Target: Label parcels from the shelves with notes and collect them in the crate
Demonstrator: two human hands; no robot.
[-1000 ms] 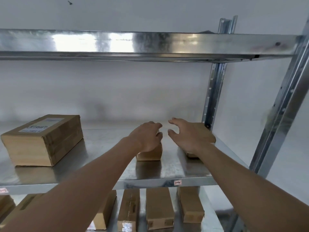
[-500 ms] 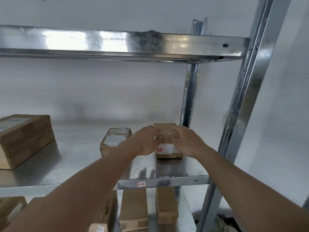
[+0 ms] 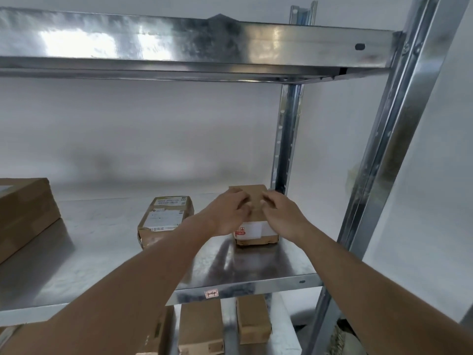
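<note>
Cardboard parcel (image 3: pixel 253 201) beside the upright (image 3: pixel 285 139), left hand (image 3: pixel 226 213) and right hand (image 3: pixel 280 216) gripping it.

Shelf (image 3: pixel 250 267) under the hands: galvanised sheet metal, glossy, mottled, reflecting. Parcel (image 3: pixel 252 201) beneath both hands: matt brown cardboard with a smooth white paper label (red print). Parcel left of the left hand (image 3: pixel 166 221): matt cardboard, paper labels, edges creased.
</note>
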